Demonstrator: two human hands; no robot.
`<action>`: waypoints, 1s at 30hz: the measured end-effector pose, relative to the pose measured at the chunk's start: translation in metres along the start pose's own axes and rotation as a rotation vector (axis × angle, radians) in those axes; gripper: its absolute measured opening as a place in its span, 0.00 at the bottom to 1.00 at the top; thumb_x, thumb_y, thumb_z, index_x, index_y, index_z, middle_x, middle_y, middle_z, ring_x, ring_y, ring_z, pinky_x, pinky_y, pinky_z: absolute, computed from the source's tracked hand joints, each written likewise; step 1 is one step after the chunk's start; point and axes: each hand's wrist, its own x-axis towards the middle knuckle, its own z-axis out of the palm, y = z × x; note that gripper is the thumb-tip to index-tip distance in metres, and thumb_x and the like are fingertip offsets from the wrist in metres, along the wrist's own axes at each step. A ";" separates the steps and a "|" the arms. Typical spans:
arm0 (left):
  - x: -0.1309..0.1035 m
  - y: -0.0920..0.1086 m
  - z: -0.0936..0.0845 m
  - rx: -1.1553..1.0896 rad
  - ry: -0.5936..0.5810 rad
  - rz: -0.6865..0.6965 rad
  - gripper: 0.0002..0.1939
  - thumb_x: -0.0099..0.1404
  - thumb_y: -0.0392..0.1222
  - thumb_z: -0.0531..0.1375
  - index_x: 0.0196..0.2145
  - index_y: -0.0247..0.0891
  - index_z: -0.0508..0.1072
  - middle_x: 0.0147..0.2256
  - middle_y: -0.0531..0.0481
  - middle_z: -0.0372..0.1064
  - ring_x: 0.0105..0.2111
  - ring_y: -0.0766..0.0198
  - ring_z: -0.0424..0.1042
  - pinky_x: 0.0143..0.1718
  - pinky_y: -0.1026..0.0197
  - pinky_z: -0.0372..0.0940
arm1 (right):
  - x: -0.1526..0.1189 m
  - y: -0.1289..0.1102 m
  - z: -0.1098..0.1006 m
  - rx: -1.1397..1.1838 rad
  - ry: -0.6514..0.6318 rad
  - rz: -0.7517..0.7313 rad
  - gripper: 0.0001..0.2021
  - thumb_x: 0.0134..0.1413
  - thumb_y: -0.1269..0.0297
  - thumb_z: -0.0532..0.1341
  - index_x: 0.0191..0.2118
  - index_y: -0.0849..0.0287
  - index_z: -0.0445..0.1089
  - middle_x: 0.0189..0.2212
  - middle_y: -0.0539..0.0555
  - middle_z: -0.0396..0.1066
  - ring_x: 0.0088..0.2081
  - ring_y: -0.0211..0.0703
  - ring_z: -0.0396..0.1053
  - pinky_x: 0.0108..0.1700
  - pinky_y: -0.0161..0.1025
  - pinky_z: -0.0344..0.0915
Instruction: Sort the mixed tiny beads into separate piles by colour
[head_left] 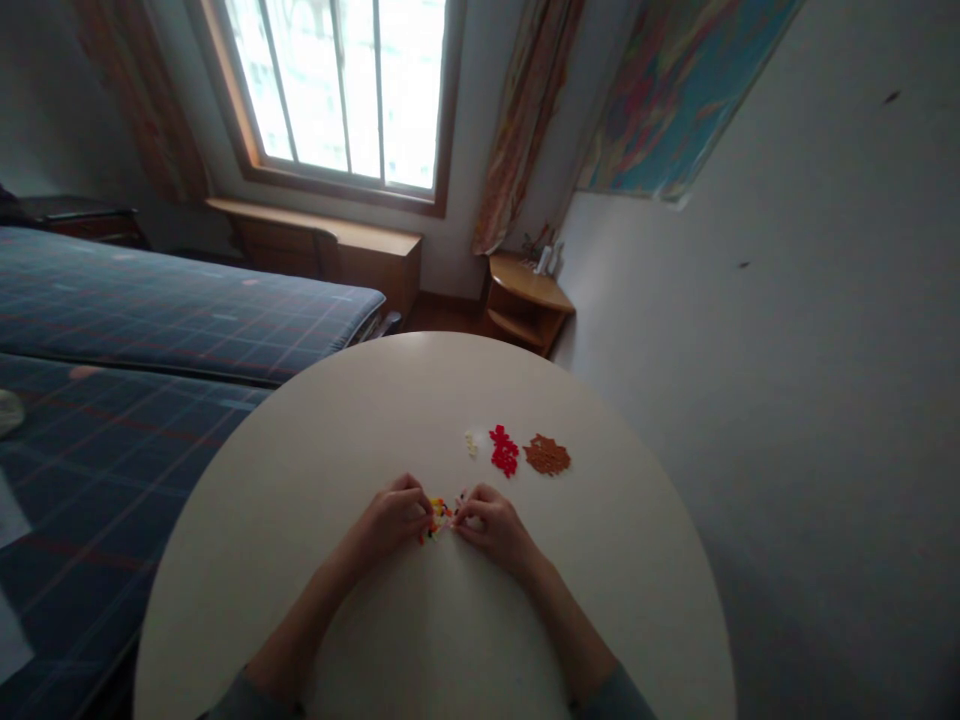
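Observation:
On the round white table (435,385), a small heap of mixed coloured pieces (439,508), yellow, orange, white and dark, lies between my two hands. My left hand (401,515) is at the heap's left side, fingers curled and pinched together. Facing it from the right, my right hand (487,520) has thumb and fingertips pressed together over the heap's edge. What either pinch holds is too small to make out. Beyond my right hand lie a few pale yellow pieces (471,444), a pile of red pieces (504,452) and a pile of brown pieces (547,455).
A bed with a blue plaid mattress (187,300) borders the table on the left. The white wall (787,400) runs along the right. A wooden corner shelf (529,285) and a low wooden desk (375,240) stand beyond, under a bright window (360,90).

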 end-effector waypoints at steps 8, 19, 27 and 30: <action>0.002 0.002 -0.002 0.021 0.014 -0.012 0.04 0.54 0.36 0.58 0.24 0.35 0.72 0.28 0.50 0.62 0.29 0.67 0.65 0.30 0.67 0.62 | 0.002 -0.006 -0.002 -0.002 0.116 0.101 0.02 0.46 0.69 0.60 0.26 0.58 0.70 0.26 0.49 0.62 0.25 0.32 0.60 0.27 0.29 0.60; 0.004 0.000 0.001 0.055 0.014 -0.026 0.06 0.54 0.36 0.57 0.23 0.35 0.72 0.28 0.50 0.63 0.28 0.67 0.64 0.30 0.67 0.61 | 0.019 0.014 -0.011 -0.457 0.358 0.198 0.06 0.52 0.69 0.56 0.29 0.59 0.70 0.29 0.53 0.64 0.32 0.40 0.62 0.36 0.36 0.59; 0.005 -0.003 0.001 0.065 0.041 0.002 0.06 0.55 0.36 0.56 0.23 0.35 0.71 0.28 0.50 0.62 0.27 0.67 0.64 0.29 0.67 0.60 | 0.034 0.015 -0.012 -0.674 0.293 0.228 0.05 0.52 0.69 0.57 0.29 0.57 0.70 0.31 0.53 0.65 0.35 0.41 0.61 0.37 0.37 0.55; 0.006 -0.004 0.001 0.058 0.061 0.016 0.05 0.54 0.36 0.56 0.23 0.36 0.71 0.28 0.50 0.63 0.27 0.67 0.64 0.29 0.67 0.61 | 0.033 0.015 -0.011 -0.703 0.293 0.221 0.05 0.52 0.68 0.57 0.28 0.57 0.69 0.31 0.52 0.65 0.35 0.42 0.61 0.37 0.38 0.54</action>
